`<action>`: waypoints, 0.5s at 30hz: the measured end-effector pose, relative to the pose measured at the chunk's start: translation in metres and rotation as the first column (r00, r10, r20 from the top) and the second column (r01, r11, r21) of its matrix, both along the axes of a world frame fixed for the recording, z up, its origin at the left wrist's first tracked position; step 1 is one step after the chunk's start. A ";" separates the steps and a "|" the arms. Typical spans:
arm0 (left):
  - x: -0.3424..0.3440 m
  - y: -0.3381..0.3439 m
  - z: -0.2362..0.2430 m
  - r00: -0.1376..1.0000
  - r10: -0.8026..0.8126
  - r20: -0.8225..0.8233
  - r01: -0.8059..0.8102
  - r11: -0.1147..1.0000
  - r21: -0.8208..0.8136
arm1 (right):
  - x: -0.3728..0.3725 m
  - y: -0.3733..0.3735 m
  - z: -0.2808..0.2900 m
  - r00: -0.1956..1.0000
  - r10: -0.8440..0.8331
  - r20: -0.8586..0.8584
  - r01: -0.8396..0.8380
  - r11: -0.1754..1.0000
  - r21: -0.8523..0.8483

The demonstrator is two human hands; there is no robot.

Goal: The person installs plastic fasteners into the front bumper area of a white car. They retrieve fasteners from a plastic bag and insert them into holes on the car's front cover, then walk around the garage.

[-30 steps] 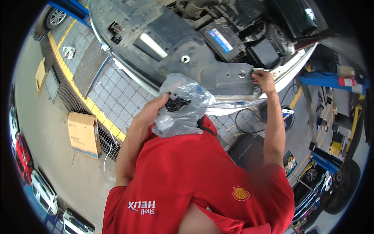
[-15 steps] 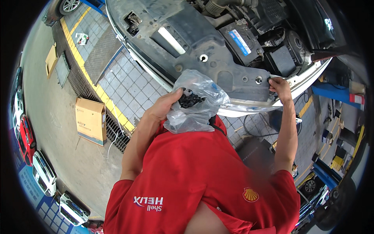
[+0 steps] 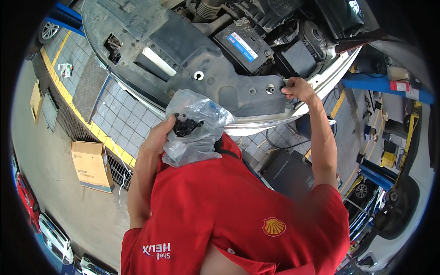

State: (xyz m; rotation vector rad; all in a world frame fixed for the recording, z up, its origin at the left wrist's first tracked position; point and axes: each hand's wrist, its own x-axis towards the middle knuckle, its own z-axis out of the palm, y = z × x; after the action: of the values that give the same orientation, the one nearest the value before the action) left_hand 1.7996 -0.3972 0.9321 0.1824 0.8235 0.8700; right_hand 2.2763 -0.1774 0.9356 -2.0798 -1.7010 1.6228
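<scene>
My left hand [image 3: 158, 137] is closed on a clear plastic bag [image 3: 195, 146]. Inside the bag's mouth lies a heap of small black fasteners [image 3: 187, 126]. Ahead of me, a dusty black plastic cover panel [image 3: 220, 89] spans the front of a car's engine bay. At its right end, my right hand [image 3: 300, 90] pinches with thumb and forefinger beside a round hole [image 3: 270, 89]. A small dark piece shows at the fingertips, mostly hidden; its kind cannot be made out.
A car battery [image 3: 242, 46] and a black box [image 3: 297, 59] sit behind the panel. The white bumper edge [image 3: 256, 127] runs between me and the bay. An open cardboard box [image 3: 91, 167] stands on the floor at left, near a drain grate [image 3: 120, 173]. Blue lift parts [image 3: 366, 82] are at right.
The whole view has shifted, so the car sits further left in the picture. My right hand stays pinching at the panel's right end, and my left hand keeps holding the bag.
</scene>
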 end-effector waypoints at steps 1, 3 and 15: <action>0.001 -0.002 0.000 1.000 0.013 0.004 -0.013 1.000 -0.019 | 0.001 0.001 0.001 1.000 0.014 0.026 -0.014 1.000 0.000; 0.005 -0.003 -0.001 0.999 0.014 0.038 -0.013 1.000 -0.012 | 0.002 0.004 0.001 0.999 0.012 0.039 -0.012 1.000 0.004; 0.010 0.007 -0.001 1.000 0.001 0.031 0.000 1.000 -0.031 | -0.012 0.015 0.004 0.974 0.112 0.197 -0.113 0.994 -0.006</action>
State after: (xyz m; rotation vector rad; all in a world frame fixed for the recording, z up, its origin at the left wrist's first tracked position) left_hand 1.8091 -0.3903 0.9316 0.1408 0.8076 0.8581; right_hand 2.2643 -0.1629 0.9397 -2.2487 -1.9119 1.4795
